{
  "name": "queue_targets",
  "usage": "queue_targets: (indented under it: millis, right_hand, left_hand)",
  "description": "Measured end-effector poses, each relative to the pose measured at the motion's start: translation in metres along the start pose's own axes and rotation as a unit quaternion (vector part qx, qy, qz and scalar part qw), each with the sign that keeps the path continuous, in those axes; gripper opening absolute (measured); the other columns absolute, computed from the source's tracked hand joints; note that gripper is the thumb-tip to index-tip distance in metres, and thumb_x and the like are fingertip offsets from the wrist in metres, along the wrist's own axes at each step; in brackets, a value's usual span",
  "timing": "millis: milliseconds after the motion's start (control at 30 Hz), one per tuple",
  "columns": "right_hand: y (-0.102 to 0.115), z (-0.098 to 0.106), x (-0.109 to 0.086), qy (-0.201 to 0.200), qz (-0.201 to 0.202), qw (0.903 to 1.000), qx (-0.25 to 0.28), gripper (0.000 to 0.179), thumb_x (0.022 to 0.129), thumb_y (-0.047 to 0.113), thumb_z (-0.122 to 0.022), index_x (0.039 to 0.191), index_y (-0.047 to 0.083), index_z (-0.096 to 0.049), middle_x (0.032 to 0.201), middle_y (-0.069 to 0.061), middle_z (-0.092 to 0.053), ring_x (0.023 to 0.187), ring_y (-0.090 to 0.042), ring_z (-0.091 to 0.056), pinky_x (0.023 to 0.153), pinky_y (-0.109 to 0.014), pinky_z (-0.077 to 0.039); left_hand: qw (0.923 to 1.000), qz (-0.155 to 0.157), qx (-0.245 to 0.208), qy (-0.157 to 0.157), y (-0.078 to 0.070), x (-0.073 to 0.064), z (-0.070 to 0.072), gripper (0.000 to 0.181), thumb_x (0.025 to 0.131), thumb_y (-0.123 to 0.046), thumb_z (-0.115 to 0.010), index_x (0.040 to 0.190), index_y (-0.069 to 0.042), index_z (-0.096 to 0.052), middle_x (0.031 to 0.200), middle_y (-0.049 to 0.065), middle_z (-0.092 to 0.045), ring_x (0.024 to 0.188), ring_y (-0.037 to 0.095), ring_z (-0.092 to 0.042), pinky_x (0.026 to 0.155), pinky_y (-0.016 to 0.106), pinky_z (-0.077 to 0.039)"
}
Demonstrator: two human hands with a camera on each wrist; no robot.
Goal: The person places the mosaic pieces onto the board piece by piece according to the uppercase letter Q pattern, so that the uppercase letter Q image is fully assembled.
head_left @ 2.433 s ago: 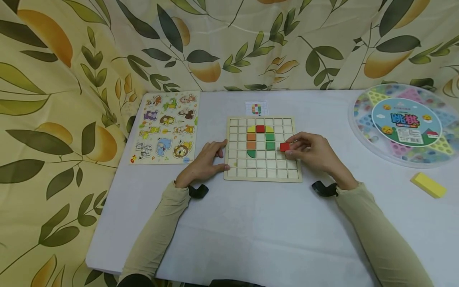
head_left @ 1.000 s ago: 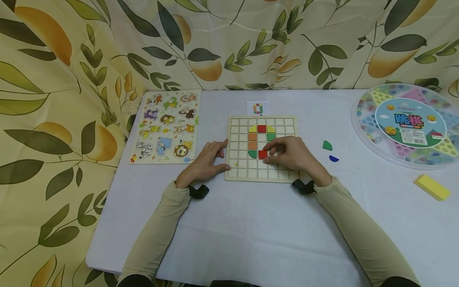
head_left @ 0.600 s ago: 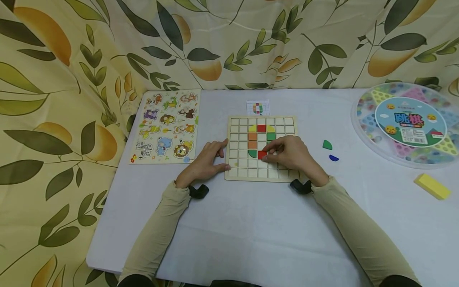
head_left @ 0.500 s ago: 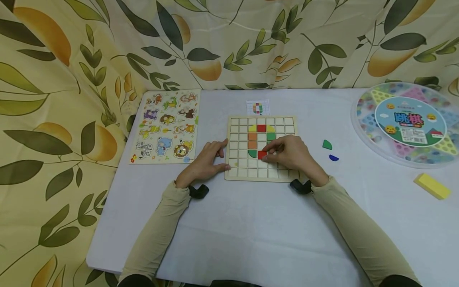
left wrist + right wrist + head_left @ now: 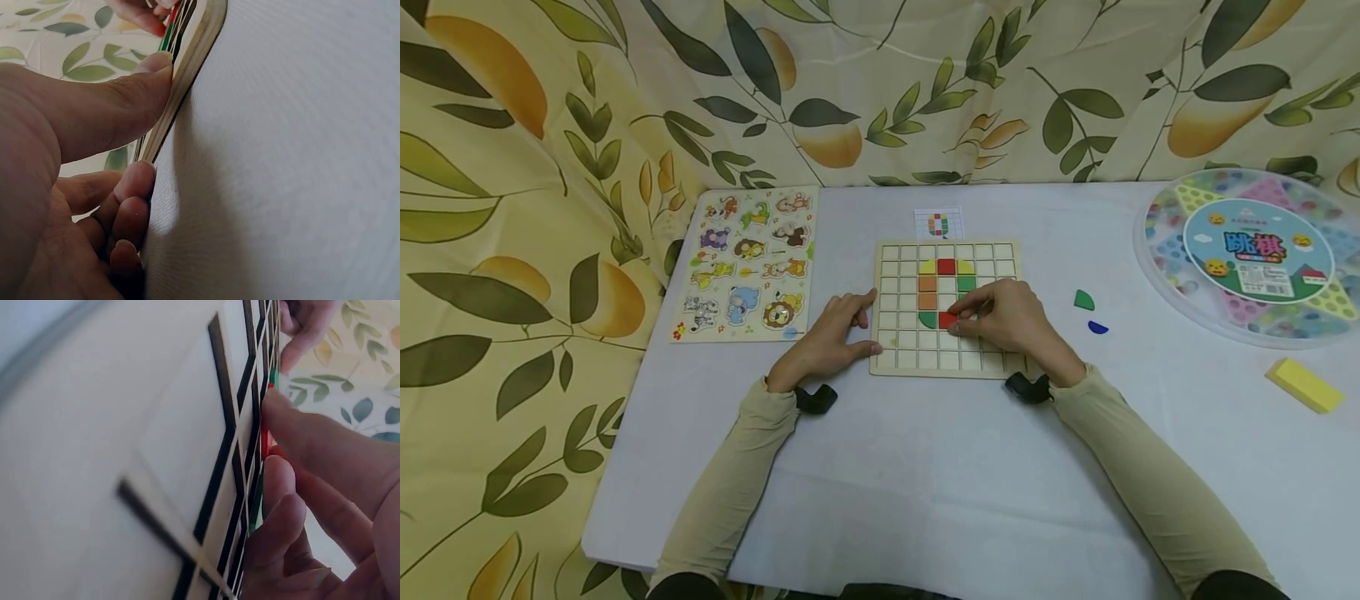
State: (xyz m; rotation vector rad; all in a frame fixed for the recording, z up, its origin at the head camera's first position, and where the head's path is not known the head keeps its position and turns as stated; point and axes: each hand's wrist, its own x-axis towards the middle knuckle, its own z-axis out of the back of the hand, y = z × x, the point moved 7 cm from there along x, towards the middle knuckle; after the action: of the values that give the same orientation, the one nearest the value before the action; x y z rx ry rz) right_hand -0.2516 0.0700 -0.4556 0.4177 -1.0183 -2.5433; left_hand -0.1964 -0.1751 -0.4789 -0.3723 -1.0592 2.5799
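In the head view a wooden grid board point(image 5: 907, 361) lies flat before me. My right hand point(image 5: 1006, 314) pinches a red square tile point(image 5: 946, 321) between thumb and fingertips, down at a cell beside a green quarter-round tile point(image 5: 927, 320). The right wrist view shows the thumb and fingers at the red tile's edges. My left hand point(image 5: 831, 337) touches the board's left edge with thumb and index finger spread apart. Above sit another red tile point(image 5: 946, 267), yellow rounded tiles point(image 5: 928, 267), orange tiles point(image 5: 927, 300) and a green tile point(image 5: 966, 283). The right hand hides cells under it.
Behind the board lies a small pattern card point(image 5: 937, 223). A green quarter-round piece point(image 5: 1084, 300) and a blue half-round piece point(image 5: 1097, 327) lie to the right. Farther out are a round clear game case point(image 5: 1157, 287), a yellow block point(image 5: 1304, 385) and, left, an animal puzzle board point(image 5: 742, 267).
My right hand has carried the red tile leftward from the board's right side to the cell beside the lower green tile, then settled slightly. My left hand stays at the edge.
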Motion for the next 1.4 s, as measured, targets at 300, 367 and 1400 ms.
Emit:
queue_targets:
  millis: [300,367,1400]
  right_hand:
    - [-0.017,0.026,-0.013,-0.034,-0.005,0.9982,0.050,0.023,0.090,0.026,-0.087,0.106,0.010,-0.085,0.091,-0.007,-0.077,0.073,-0.018,-0.063,0.063,-0.027,-0.047]
    - [-0.025,0.037,-0.019,-0.046,-0.017,0.9977,0.046,0.027,0.092,0.029,-0.085,0.109,0.009,-0.084,0.092,-0.007,-0.077,0.073,-0.017,-0.062,0.063,-0.026,-0.046]
    - [-0.118,0.106,-0.066,-0.087,-0.146,0.9823,-0.079,0.034,0.098,0.033,-0.076,0.109,0.001,-0.074,0.098,-0.019,-0.077,0.075,-0.017,-0.066,0.066,-0.033,-0.042]
  left_hand:
    - [1.0000,0.009,0.000,0.002,0.003,-0.001,-0.001,0.089,0.096,-0.021,-0.081,0.166,-0.001,-0.030,0.109,0.007,-0.052,0.107,0.022,-0.040,0.098,0.037,-0.035]
    - [1.0000,0.006,0.001,0.001,0.002,-0.001,-0.001,0.089,0.096,-0.021,-0.081,0.165,0.000,-0.030,0.109,0.006,-0.052,0.107,0.022,-0.040,0.098,0.037,-0.035]
    - [1.0000,-0.002,0.000,0.001,0.000,-0.001,-0.002,0.088,0.095,-0.020,-0.081,0.165,0.001,-0.031,0.109,0.007,-0.053,0.108,0.024,-0.041,0.099,0.038,-0.036]
